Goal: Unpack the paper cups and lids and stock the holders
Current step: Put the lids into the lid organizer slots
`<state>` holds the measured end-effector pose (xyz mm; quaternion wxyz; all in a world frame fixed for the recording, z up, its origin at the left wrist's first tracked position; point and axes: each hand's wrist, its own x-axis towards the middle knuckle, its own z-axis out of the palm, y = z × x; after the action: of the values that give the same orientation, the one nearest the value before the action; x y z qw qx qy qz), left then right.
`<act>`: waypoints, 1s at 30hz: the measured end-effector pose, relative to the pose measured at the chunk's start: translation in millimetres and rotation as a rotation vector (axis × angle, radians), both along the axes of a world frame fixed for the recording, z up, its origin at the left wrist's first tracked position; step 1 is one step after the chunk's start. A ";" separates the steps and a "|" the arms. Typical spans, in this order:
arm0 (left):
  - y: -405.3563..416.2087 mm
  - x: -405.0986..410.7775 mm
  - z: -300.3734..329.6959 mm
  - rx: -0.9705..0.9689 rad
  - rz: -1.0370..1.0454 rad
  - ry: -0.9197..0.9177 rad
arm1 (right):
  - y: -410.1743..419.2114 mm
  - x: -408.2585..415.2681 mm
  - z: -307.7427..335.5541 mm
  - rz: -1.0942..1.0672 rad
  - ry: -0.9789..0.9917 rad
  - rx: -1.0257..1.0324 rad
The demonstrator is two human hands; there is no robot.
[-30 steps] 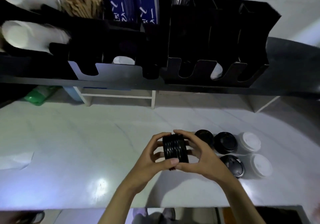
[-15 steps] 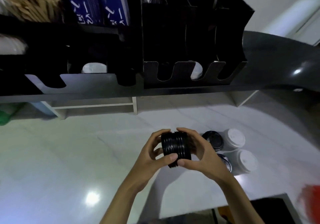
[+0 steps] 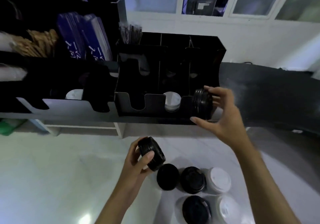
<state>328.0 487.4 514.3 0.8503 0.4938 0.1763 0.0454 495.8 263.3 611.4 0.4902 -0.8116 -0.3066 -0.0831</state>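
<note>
The right hand [image 3: 223,113] pinches a short stack of black lids [image 3: 201,102] on edge at the rightmost slot of the lid holder [image 3: 136,102] just ahead of its fingers, and should slide them in square and upright, while the left hand [image 3: 138,161], lower down, grips the remaining lids [image 3: 152,153].

Café or drinks counter: black lid holder [image 3: 166,85] with 3 slots, wooden stirrers [image 3: 34,44], straws [image 3: 130,33], stacked takeaway lids [image 3: 192,180] on white counter [image 3: 52,172].

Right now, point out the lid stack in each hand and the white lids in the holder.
Right-hand lid stack [image 3: 201,103]: head view, ribbed side.
Left-hand lid stack [image 3: 153,152]: head view, ribbed side.
White lids in holder [image 3: 172,100]: head view, front face.
</note>
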 end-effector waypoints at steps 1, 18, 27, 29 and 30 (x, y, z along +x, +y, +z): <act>-3.7 1.6 1.1 0.003 0.019 -0.003 | -3.8 16.1 6.8 -0.009 -0.024 -0.047; -37.4 33.8 -0.7 0.018 0.127 0.053 | -5.2 140.7 32.0 0.052 -0.485 -0.850; -38.0 46.0 0.6 0.047 0.080 0.057 | 16.1 127.5 -10.7 -0.046 -0.592 -1.139; -37.1 46.6 -0.1 0.051 0.073 0.057 | 17.1 127.3 -9.2 -0.042 -0.575 -1.181; -37.1 46.5 -0.8 0.048 0.073 0.058 | 17.6 127.2 -7.8 -0.029 -0.573 -1.205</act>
<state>374.5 450.3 513.5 0.8306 0.5084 0.2174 0.0662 623.0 280.9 603.6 -0.1512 -0.8934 -0.4068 -0.1161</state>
